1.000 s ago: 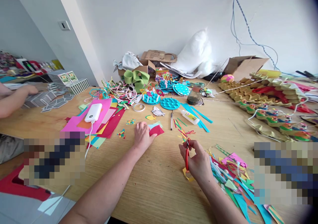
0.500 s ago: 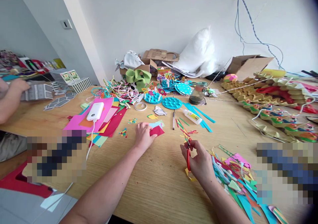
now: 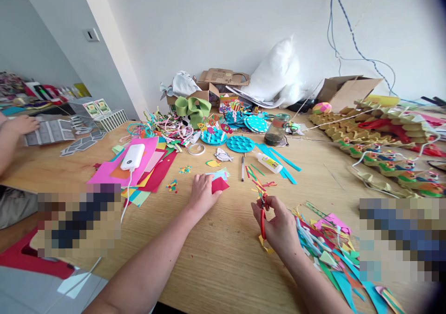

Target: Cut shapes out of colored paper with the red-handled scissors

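Note:
My left hand (image 3: pixel 204 194) is closed at the thumb and fingers on a small piece of red paper (image 3: pixel 219 185), low over the table. Light blue and pale green paper scraps (image 3: pixel 225 171) lie just behind it. In my right hand (image 3: pixel 277 221) is a pair of red-handled scissors (image 3: pixel 262 219), its blades pointing away from me toward thin coloured paper strips (image 3: pixel 258 184). A yellow paper fish (image 3: pixel 213 163) and a white fish cutout (image 3: pixel 223 154) lie beyond my left hand, near a pen (image 3: pixel 242 168) and a glue bottle (image 3: pixel 269 162).
Coloured paper sheets (image 3: pixel 163 174) with a white power bank (image 3: pixel 133 156) lie to the left, its cable running off the table. Paper offcuts (image 3: pixel 327 258) heap beside my right forearm. Egg trays (image 3: pixel 386 179) stand right. Another person's hand (image 3: pixel 26 124) touches grey printed card (image 3: pixel 50 132) at far left.
My hands stay almost in place, the left still at the red paper and the right with the scissors. The other person's hand has shifted slightly left and down.

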Tool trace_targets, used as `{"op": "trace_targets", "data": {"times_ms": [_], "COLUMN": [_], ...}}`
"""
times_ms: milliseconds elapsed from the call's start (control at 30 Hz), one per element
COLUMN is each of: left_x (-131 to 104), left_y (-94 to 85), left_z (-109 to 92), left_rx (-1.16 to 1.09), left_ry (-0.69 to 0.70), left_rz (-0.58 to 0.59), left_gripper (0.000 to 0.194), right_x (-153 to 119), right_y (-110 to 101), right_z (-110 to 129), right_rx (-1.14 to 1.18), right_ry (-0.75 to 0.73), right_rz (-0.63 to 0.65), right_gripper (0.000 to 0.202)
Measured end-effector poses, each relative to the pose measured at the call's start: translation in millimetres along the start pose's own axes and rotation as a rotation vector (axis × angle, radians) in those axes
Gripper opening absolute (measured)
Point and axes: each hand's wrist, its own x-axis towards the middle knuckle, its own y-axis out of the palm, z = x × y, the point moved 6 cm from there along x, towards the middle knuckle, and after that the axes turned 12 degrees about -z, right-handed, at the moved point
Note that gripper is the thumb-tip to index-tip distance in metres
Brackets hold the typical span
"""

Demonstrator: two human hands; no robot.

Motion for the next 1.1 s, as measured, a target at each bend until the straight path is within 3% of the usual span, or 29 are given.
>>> {"op": "trace_targets", "data": {"times_ms": [267,567,867,1000,1100], "left_x": [-4,-3,-2,-1,1], "left_y": [-0.9,-3.1,4.1,0.9,-2.6], "left_z": [-6,-7,-13,-13,-12], "left_rx": [-0.097,0.044,-0.003,-0.052,-0.127], "left_ry": [-0.015,0.039,0.080,0.072,0.046], "left_rz": [0.066,0.024,0.061,0.044,0.031], "left_gripper": [0.040,0.041,0.028,0.027,0.015], "right_x": [-1,-2,-4,-3,-3], "right_y": [0,2,3,3,4], "right_z": [1,-1,-4,-2,-2], "right_rx": [-0.004,0.004,0.010,0.011,0.016], "right_ry": [-0.015,-0.019,-0.001,-0.015,-0.018], "right_rz": [-0.002,0.010,0.030,0.025,0.021], "right_gripper": [0.017,0.015,0.015,0.014,0.014]}}
